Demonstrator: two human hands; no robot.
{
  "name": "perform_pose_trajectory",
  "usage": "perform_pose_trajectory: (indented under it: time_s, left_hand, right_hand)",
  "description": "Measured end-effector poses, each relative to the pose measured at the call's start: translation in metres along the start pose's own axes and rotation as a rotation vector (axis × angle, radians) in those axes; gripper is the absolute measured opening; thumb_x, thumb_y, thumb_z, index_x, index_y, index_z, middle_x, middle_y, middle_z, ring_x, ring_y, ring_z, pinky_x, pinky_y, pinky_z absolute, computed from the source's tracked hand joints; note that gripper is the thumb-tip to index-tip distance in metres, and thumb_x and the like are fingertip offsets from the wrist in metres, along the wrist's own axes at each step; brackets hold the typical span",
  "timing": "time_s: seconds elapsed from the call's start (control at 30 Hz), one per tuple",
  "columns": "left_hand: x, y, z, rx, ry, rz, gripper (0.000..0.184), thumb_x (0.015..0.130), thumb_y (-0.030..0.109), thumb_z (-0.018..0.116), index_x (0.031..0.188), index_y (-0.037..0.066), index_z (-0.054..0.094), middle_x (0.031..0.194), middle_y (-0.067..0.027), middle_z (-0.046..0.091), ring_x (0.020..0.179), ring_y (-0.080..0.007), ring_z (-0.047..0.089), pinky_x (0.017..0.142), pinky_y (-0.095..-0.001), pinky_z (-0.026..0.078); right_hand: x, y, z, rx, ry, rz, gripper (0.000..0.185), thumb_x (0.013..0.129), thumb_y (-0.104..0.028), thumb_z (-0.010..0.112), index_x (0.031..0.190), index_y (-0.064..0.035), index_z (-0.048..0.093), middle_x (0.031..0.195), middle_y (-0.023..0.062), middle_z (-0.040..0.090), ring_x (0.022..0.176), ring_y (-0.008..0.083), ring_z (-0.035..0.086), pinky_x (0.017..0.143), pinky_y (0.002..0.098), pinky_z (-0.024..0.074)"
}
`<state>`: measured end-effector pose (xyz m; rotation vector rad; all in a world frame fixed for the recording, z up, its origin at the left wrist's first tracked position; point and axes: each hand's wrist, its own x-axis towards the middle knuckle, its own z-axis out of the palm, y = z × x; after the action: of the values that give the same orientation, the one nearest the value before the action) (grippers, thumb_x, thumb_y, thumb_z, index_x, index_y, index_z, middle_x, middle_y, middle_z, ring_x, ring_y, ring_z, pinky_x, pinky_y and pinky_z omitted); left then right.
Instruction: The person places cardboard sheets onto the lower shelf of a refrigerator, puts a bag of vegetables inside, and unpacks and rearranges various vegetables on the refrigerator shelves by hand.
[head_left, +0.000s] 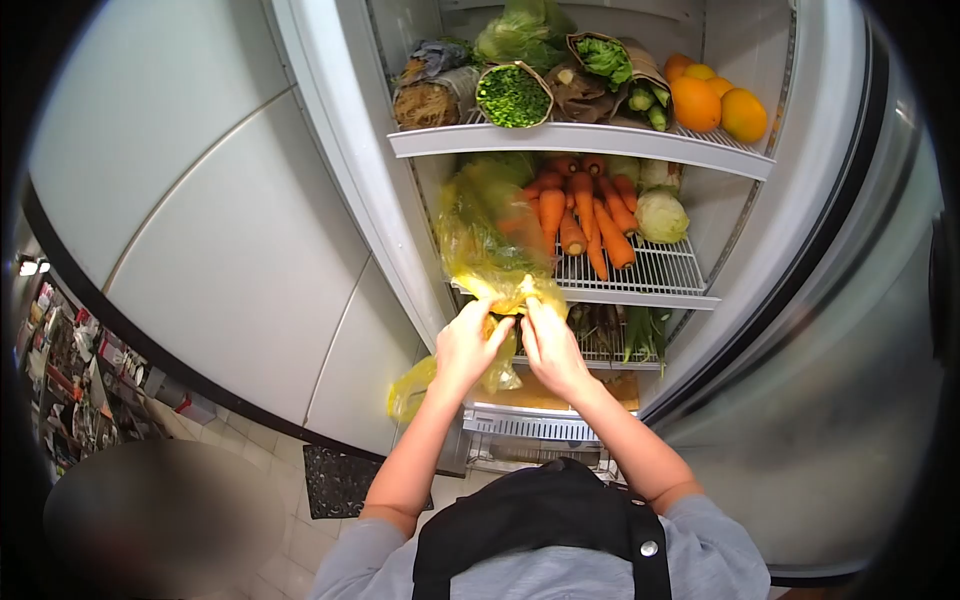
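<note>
A yellow translucent plastic bag [490,225] rests at the left of the middle fridge shelf, with leafy greens showing through it. Its gathered mouth hangs over the shelf's front edge. My left hand [470,342] pinches the bag's edge on one side, fingers closed. Close beside it, my right hand [550,345] grips the same gathered plastic, fingertips pressed together. A loose yellow part of plastic [412,388] droops below and left of my left hand. Carrots [585,205] lie in a pile right of the bag, next to a pale round cabbage [662,217].
The upper shelf [580,140] holds wrapped bunches of greens [514,95] and oranges [697,103]. Green stalks [645,335] lie on the shelf below. A fridge door [800,380] stands at the right, a white panel [220,200] at the left. A dark mat [340,482] lies on the floor.
</note>
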<state>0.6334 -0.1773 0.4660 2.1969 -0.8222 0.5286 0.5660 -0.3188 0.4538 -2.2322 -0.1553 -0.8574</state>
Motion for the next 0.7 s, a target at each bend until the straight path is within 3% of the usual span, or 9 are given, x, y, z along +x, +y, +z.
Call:
perform_pose_trajectory:
  time_s: [0.1, 0.17, 0.37, 0.43, 0.47, 0.53, 0.57, 0.63, 0.7]
  left_hand:
    - [0.01, 0.004, 0.005, -0.031, 0.056, -0.035, 0.033, 0.084, 0.026, 0.066, 0.111, 0.01, 0.06, 0.097, -0.0112, 0.065, 0.083, -0.0312, 0.064, 0.07, -0.0382, 0.051]
    - [0.014, 0.023, -0.002, -0.216, 0.177, -0.038, 0.021, 0.083, 0.021, 0.066, 0.093, 0.003, 0.063, 0.092, -0.0135, 0.065, 0.08, -0.0316, 0.064, 0.068, -0.0363, 0.05]
    - [0.013, 0.029, 0.003, -0.308, 0.121, -0.011, 0.021, 0.083, 0.019, 0.066, 0.101, 0.009, 0.065, 0.093, -0.0126, 0.065, 0.079, -0.0304, 0.064, 0.067, -0.0347, 0.05]
    - [0.011, 0.027, 0.005, -0.237, 0.241, 0.029, 0.021, 0.086, 0.018, 0.064, 0.104, 0.008, 0.063, 0.089, -0.0112, 0.066, 0.075, -0.0227, 0.065, 0.066, -0.0314, 0.049]
    - [0.01, 0.022, 0.005, -0.238, 0.242, 0.031, 0.021, 0.086, 0.018, 0.064, 0.104, 0.008, 0.063, 0.089, -0.0112, 0.066, 0.075, -0.0227, 0.065, 0.066, -0.0314, 0.049]
    - [0.006, 0.004, 0.005, -0.405, 0.024, -0.333, 0.02, 0.089, 0.018, 0.062, 0.105, 0.005, 0.062, 0.086, -0.0079, 0.067, 0.075, -0.0122, 0.062, 0.067, -0.0279, 0.049]
    - [0.004, -0.009, 0.014, -0.536, 0.113, -0.292, 0.021, 0.091, 0.018, 0.06, 0.102, 0.001, 0.062, 0.083, -0.0049, 0.066, 0.076, -0.0066, 0.057, 0.068, -0.0255, 0.048]
    - [-0.001, -0.04, 0.031, -0.549, 0.033, -0.386, 0.024, 0.092, 0.021, 0.059, 0.105, 0.001, 0.062, 0.086, -0.0037, 0.066, 0.075, -0.0077, 0.058, 0.068, -0.0245, 0.048]
    - [-0.005, -0.053, 0.049, -0.626, -0.035, -0.385, 0.025, 0.092, 0.024, 0.06, 0.103, 0.002, 0.064, 0.083, -0.0042, 0.067, 0.074, -0.0093, 0.059, 0.067, -0.026, 0.048]
  right_hand:
    - [0.023, 0.009, 0.003, -0.018, 0.094, -0.142, 0.032, 0.082, 0.001, 0.053, 0.113, 0.0072, 0.049, 0.112, 0.0291, 0.045, 0.103, 0.0452, 0.048, 0.09, 0.0458, 0.0426]
    - [0.032, 0.022, 0.01, -0.123, 0.154, -0.097, 0.027, 0.078, 0.005, 0.051, 0.105, 0.0059, 0.049, 0.102, 0.0269, 0.049, 0.096, 0.0453, 0.049, 0.083, 0.0457, 0.0438]
    - [0.039, 0.014, 0.013, -0.529, 0.034, 0.159, 0.032, 0.073, -0.007, 0.066, 0.102, 0.0026, 0.056, 0.104, 0.0219, 0.052, 0.1, 0.0367, 0.052, 0.086, 0.0427, 0.0468]
    - [0.038, 0.007, 0.006, -0.768, -0.141, 0.247, 0.034, 0.07, -0.014, 0.072, 0.099, 0.0007, 0.06, 0.105, 0.0191, 0.053, 0.101, 0.0326, 0.053, 0.085, 0.0406, 0.0475]
    - [0.035, 0.017, 0.006, -0.747, -0.098, 0.221, 0.034, 0.068, -0.018, 0.074, 0.095, -0.0006, 0.062, 0.106, 0.0183, 0.053, 0.102, 0.0318, 0.054, 0.084, 0.0396, 0.0478]
    - [0.037, 0.03, -0.002, -0.617, -0.054, 0.195, 0.032, 0.074, -0.01, 0.067, 0.102, 0.0019, 0.058, 0.104, 0.0219, 0.053, 0.098, 0.0365, 0.055, 0.084, 0.0425, 0.0482]
    - [0.041, 0.03, -0.009, -0.529, -0.021, 0.184, 0.031, 0.075, -0.007, 0.064, 0.104, 0.003, 0.056, 0.104, 0.0237, 0.053, 0.096, 0.0393, 0.056, 0.083, 0.0443, 0.0486]
    - [0.047, 0.035, -0.022, -0.381, -0.029, 0.191, 0.03, 0.078, -0.001, 0.054, 0.107, 0.0041, 0.05, 0.098, 0.0284, 0.053, 0.087, 0.0458, 0.059, 0.076, 0.0497, 0.0497]
    - [0.056, 0.04, -0.028, -0.271, -0.031, 0.224, 0.034, 0.079, -0.004, 0.058, 0.111, 0.0021, 0.049, 0.102, 0.0281, 0.054, 0.09, 0.0446, 0.057, 0.08, 0.048, 0.0486]
